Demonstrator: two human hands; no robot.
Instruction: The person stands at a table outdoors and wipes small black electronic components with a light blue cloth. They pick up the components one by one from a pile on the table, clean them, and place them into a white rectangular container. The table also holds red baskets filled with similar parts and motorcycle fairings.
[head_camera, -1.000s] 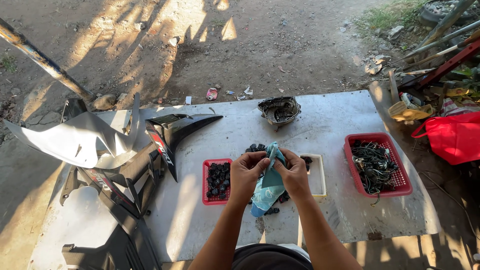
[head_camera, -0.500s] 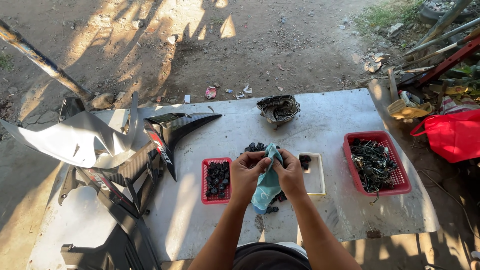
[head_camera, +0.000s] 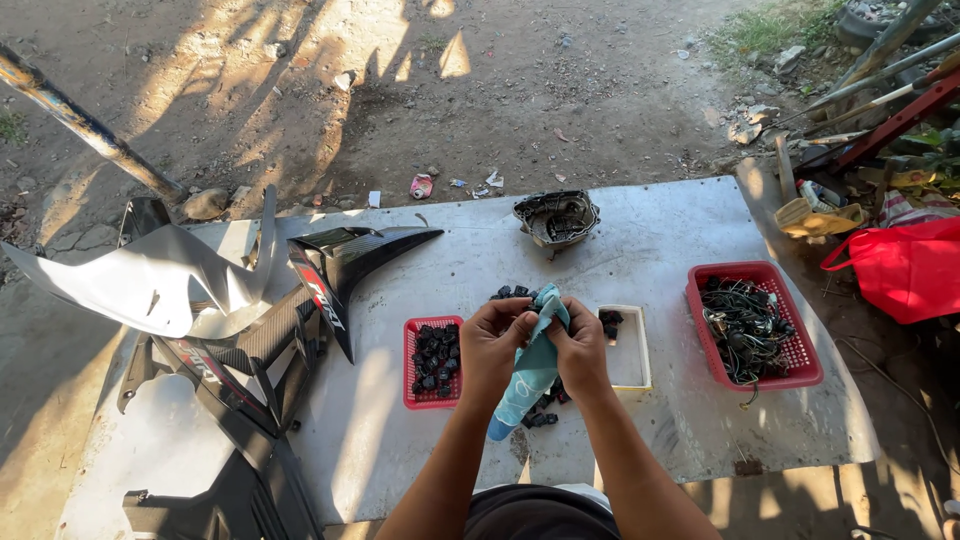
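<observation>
Head view: outdoor work place, seen from above, lower centre of the frame held both hands.
Surface: a grey table (head_camera: 650, 250) of flat metal-like sheet, dusty, half in shade and half in sun patches.
Ground: bare brown soil above the table, with small litter and shadows of leaves.
Left hand (head_camera: 492, 347): closed on the teal cloth (head_camera: 532, 372), fingers pinched at its upper end.
Right hand (head_camera: 580, 350): also closed on the same cloth, touching the left hand; what was inside the cloth I cannot tell.
Cloth place: centre of the frame, hanging down between the hands above the table.
Left of hands: small red basket (head_camera: 432, 362) with black small parts.
Right of hands: white tray (head_camera: 630, 348), then a bigger red basket (head_camera: 755, 325) with dark wires at the right side.
Upper centre: dark engine cover (head_camera: 556, 217).
Left side: motorcycle body panels (head_camera: 230, 300), black and silver.
Right edge: red bag (head_camera: 905, 268) on the ground.
</observation>
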